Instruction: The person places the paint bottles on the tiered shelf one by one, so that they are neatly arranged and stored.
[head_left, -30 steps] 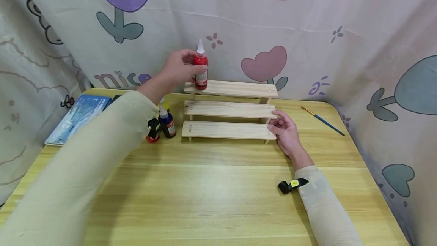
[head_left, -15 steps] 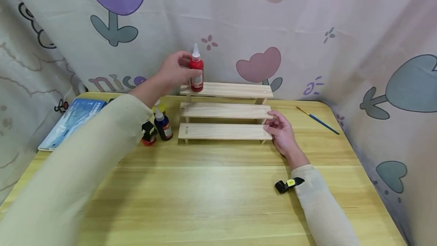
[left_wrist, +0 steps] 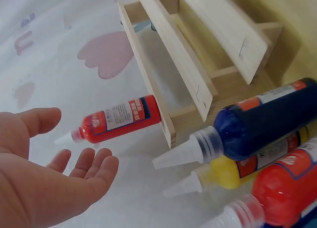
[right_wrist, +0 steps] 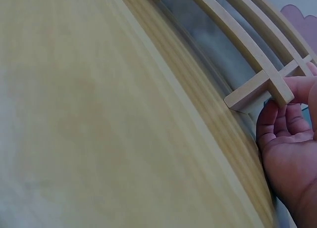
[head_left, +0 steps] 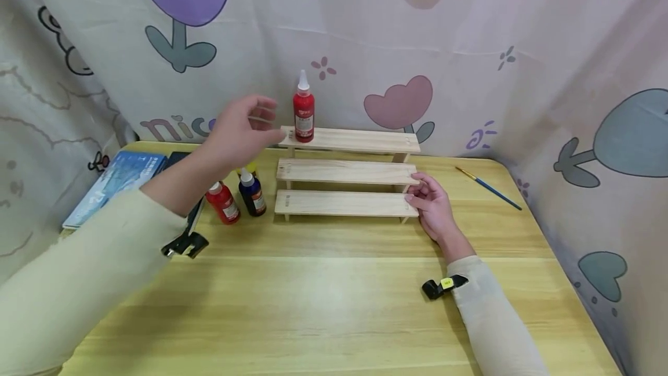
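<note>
Bottle (head_left: pixel 304 116): red, white conical tip (head_left: pixel 304 80), upright on 3-tier rack (head_left: pixel 347 172).

There are two red plastic bottles with pointed white nozzles (head_left: pixel 304 118) (head_left: pixel 224 206), one dark blue plastic bottle (head_left: pixel 253 196), one yellow plastic bottle (left_wrist: pixel 227 172), one pale wooden rack (head_left: pixel 347 203) with three flat shelves (head_left: pixel 347 172), one slim blue-handled paintbrush (head_left: pixel 489 187), one blue-covered book (head_left: pixel 117 181) and two bare hands (head_left: pixel 241 132) (head_left: pixel 434 206).

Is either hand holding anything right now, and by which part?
Right hand: the wooden rack, by the right end of its lowest shelf. Left hand: nothing.
</note>
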Demonstrator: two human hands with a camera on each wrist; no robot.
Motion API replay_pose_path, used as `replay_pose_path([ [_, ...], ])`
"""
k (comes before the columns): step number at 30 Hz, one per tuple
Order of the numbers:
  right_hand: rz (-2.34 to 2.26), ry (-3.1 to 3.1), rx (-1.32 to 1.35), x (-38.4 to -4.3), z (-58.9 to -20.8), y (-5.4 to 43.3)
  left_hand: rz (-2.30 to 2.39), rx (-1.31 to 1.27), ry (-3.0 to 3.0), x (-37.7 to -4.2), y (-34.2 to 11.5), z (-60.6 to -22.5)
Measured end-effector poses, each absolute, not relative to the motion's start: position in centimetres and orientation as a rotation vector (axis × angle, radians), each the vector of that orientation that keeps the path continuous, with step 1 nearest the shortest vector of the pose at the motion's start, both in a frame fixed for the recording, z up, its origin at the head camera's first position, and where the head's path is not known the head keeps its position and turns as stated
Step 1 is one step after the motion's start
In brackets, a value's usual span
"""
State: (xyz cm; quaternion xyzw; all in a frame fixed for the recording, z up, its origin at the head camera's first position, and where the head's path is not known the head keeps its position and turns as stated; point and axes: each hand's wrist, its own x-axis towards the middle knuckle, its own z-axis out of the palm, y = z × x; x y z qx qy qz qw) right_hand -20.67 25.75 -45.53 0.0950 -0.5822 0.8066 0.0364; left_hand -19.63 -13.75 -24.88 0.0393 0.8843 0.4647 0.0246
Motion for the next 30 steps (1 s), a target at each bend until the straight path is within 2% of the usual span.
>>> replay_pose_path([
  [14,2.483,-1.778,0.310,-20.7,-45.7,25.9,1.601,0.219,3.020,-12.8,-16.4,-26.5],
  [22,2.483,-1.789,0.304,-20.8,-45.6,25.9,1.560,-0.004,3.121,-9.9,-18.0,-28.5],
  [30,2.469,-1.792,0.303,-20.7,-45.5,25.8,1.555,-0.196,3.082,-8.8,-19.7,-30.7],
])
